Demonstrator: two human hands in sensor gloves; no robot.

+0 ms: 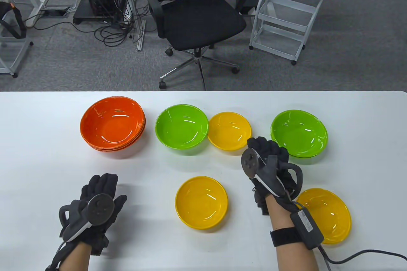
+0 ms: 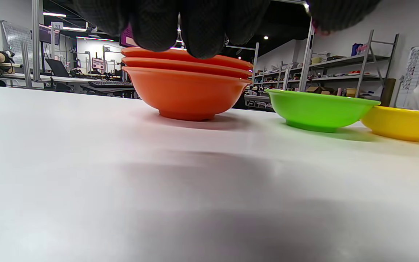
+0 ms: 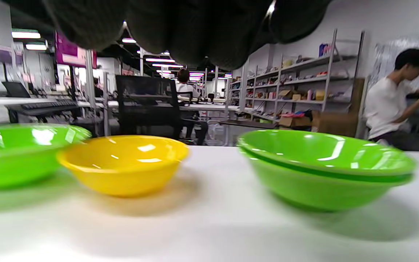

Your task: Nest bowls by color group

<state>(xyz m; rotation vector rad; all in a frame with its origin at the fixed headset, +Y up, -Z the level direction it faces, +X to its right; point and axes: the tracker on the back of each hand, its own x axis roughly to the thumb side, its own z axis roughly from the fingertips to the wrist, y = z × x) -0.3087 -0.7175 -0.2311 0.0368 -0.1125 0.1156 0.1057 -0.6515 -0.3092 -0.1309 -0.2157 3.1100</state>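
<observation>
Three nested orange bowls (image 1: pixel 113 126) stand at the back left, also in the left wrist view (image 2: pixel 187 87). A single green bowl (image 1: pixel 182 126) and a yellow bowl (image 1: pixel 229 131) sit side by side in the middle. Two nested green bowls (image 1: pixel 299 132) stand at the right, also in the right wrist view (image 3: pixel 322 171). A second yellow bowl (image 1: pixel 201 202) is front centre. A third yellow bowl (image 1: pixel 327 215) lies front right under my right forearm. My left hand (image 1: pixel 101 185) is flat and empty in front of the orange stack. My right hand (image 1: pixel 267 148) is empty, between the back yellow bowl and the green stack.
The white table (image 1: pixel 41 163) ends at its far edge just behind the bowls. Beyond it stand a black office chair (image 1: pixel 197 20) and a white cart (image 1: pixel 289 20). A cable (image 1: pixel 365 255) runs from my right wrist across the front right corner.
</observation>
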